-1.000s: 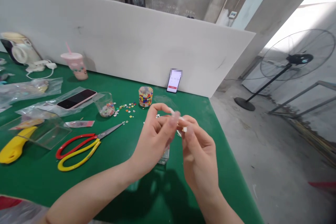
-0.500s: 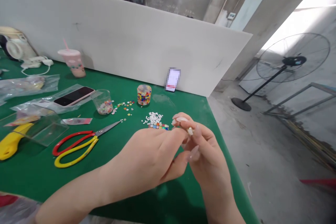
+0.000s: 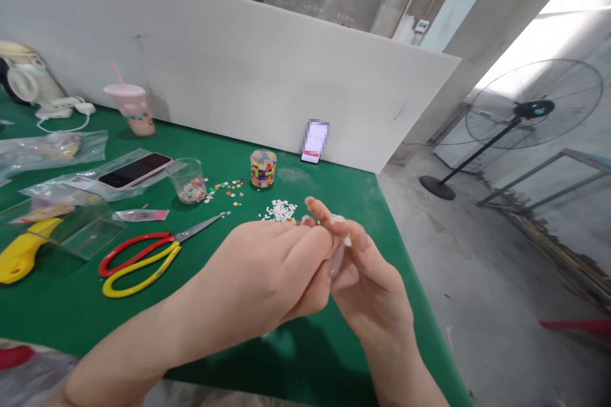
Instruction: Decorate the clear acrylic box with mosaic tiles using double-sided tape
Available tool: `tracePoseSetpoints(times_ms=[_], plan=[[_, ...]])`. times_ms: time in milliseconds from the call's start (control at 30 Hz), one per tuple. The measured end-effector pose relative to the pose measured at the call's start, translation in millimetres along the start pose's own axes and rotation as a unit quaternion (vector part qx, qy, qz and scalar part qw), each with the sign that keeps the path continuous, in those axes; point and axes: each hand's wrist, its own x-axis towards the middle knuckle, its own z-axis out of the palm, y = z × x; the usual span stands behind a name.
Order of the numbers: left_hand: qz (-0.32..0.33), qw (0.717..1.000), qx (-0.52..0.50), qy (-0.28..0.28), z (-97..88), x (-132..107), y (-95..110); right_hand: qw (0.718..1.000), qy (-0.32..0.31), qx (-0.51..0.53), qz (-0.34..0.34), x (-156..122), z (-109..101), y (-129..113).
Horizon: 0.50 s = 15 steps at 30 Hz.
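White and small, one piece (image 3: 348,241) is showing between the thumb and finger of the right grip (image 3: 372,276), which is pinching it above the green tabletop (image 3: 62,311). One left grip (image 3: 281,264) is curling in against the right; its fingertips are mostly hidden, so I cannot tell whether it is grasping anything. Just beyond the left grip, one heap of white bits (image 3: 280,210), too many to count, is lying partly covered from sight. Farther beyond, one jar (image 3: 263,172) is standing, wrapped in coloured squares, and one phone (image 3: 315,140) is leaning against one white board (image 3: 214,76). Left of both grips, one pair of scissors (image 3: 143,261) is lying with red and yellow handles. Past its blades, one clear cup (image 3: 186,168) is holding mixed coloured bits, with more scattering beside it. Farther left, a second phone (image 3: 136,170) is lying flat near one pink tumbler (image 3: 131,108).
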Motion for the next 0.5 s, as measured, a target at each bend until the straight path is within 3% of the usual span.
tracePoseSetpoints(times_ms=[133, 333, 500], plan=[[0.02, 1.0, -0.01, -0.005, -1.0, -0.6, 0.2, 0.999, -0.011, -0.021, -0.036, -2.4, 1.8, -2.3], [0.018, 0.999, -0.013, -0.047, -0.7, -1.9, 0.2, 0.998, -0.036, -0.037, -0.031, -1.0, 0.8, -0.4], [0.017, 0.999, 0.004, -0.038, -1.8, -4.6, -1.1, 0.999, -0.021, -0.032, -0.017, -0.9, 3.1, 1.0]])
